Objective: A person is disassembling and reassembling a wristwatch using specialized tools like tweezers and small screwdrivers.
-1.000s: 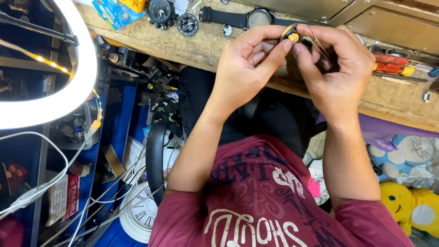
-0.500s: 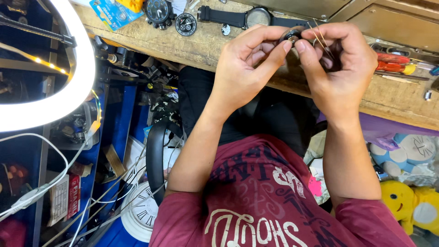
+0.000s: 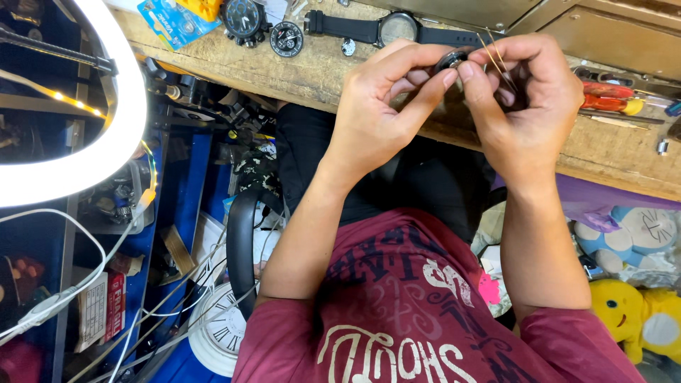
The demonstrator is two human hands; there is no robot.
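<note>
While both hands meet over the near edge of the wooden desk (image 3: 333, 71), they pinch a small round dark watch part (image 3: 450, 59) between them. The left hand (image 3: 379, 113) grips it with thumb and forefinger from one side; the right hand (image 3: 528, 106) presses a fingertip against its other side and is curled closed, also grasping thin metal tweezers (image 3: 494, 58) whose two slim legs stick up past the knuckles. The part sits just above the desk edge, in front of a black wristwatch (image 3: 397, 28) that lies flat with its strap stretched out along the desk. Farther along the desk lie two loose round watch bodies (image 3: 262, 25) side by side, a tiny silver piece (image 3: 347, 47) and a blue blister pack (image 3: 167, 18). Red-handled tools (image 3: 610, 99) rest on the desk beyond the right hand. A glowing ring lamp (image 3: 106, 135) curves at the side of the view. Below the desk, a white wall clock (image 3: 223, 337) lies among cables, and yellow soft toys (image 3: 638, 312) sit by the person's right arm.
</note>
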